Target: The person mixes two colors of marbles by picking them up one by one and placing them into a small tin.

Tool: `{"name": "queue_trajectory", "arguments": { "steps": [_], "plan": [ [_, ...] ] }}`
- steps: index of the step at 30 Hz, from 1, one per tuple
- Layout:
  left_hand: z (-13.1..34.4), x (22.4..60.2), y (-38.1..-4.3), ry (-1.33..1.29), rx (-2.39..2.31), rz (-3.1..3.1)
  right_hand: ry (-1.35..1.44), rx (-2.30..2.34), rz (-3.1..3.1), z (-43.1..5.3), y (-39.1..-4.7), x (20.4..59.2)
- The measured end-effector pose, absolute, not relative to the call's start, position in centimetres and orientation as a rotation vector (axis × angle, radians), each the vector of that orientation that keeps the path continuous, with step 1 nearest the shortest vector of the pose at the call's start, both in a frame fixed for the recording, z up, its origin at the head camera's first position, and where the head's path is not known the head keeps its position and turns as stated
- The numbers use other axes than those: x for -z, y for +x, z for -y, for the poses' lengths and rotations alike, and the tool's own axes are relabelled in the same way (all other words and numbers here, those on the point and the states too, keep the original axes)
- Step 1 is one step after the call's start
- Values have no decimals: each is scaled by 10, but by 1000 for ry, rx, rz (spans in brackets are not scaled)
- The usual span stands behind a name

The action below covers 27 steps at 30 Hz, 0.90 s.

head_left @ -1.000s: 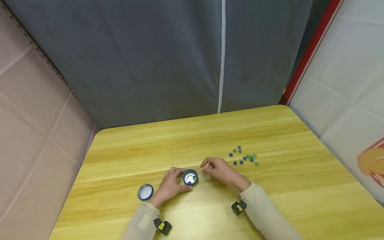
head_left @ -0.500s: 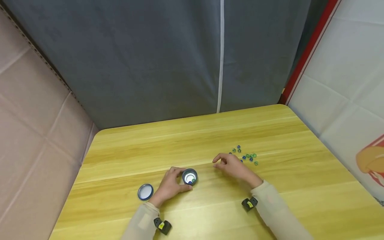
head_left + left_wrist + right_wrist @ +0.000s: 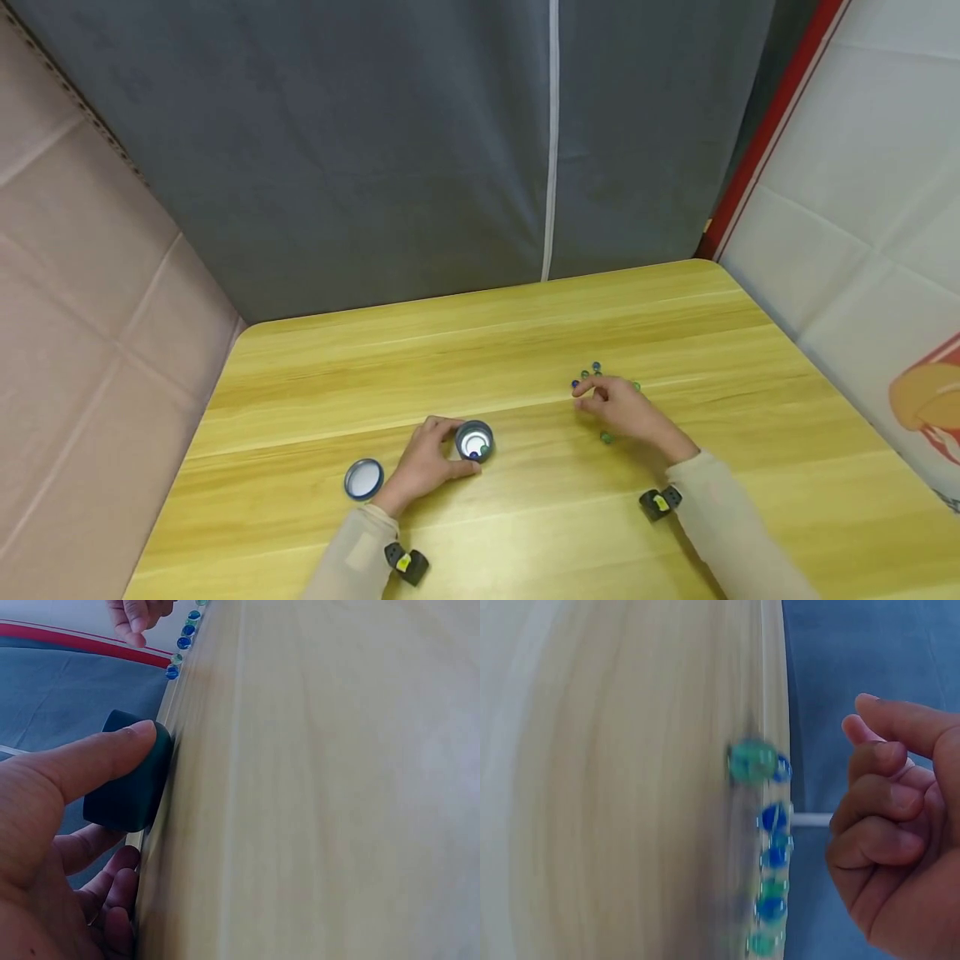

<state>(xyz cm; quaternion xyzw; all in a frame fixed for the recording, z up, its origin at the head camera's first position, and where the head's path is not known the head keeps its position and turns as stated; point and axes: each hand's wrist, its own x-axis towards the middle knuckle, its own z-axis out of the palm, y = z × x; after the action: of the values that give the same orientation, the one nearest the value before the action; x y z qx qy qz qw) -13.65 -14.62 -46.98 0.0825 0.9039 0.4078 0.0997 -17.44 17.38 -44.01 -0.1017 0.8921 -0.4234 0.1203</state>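
My left hand (image 3: 423, 467) holds a small round dark-blue jar (image 3: 124, 795) upright on the table, thumb on one side and fingers on the other. Inside the jar, in the head view, lie a blue marble (image 3: 474, 456) and a green marble (image 3: 484, 450). My right hand (image 3: 628, 408) hovers over a scatter of glass marbles, hiding some of them. Its index finger and thumb reach out slightly apart, the other fingers bent, and nothing shows between them in the right wrist view. A blue marble (image 3: 575, 384) lies just beyond the fingertips; a green marble (image 3: 606, 437) lies nearer me.
A round blue-rimmed lid (image 3: 363, 480) with a pale inside lies left of the left hand. The wooden table (image 3: 420, 367) ends at a grey curtain (image 3: 375, 167) at the back. White-and-red panelling (image 3: 847, 208) stands on the right.
My right hand has moved right, away from beside the jar to over the marbles. The left hand and jar have stayed put; the green marble inside the jar has shifted slightly.
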Motion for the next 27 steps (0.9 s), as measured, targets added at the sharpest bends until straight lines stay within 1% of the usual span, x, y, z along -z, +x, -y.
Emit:
{"name": "queue_trajectory", "arguments": {
  "steps": [10, 19, 27],
  "plan": [
    [145, 468, -137, 241, -1217, -2670, -102, 1135, -2698, -210, -177, 440],
    [147, 470, -135, 246, -1205, -2671, -42, 1130, -2679, -235, -175, 441],
    [149, 470, -135, 244, -1202, -2681, -33, 1130, -2660, -241, -172, 447]
  ]
}}
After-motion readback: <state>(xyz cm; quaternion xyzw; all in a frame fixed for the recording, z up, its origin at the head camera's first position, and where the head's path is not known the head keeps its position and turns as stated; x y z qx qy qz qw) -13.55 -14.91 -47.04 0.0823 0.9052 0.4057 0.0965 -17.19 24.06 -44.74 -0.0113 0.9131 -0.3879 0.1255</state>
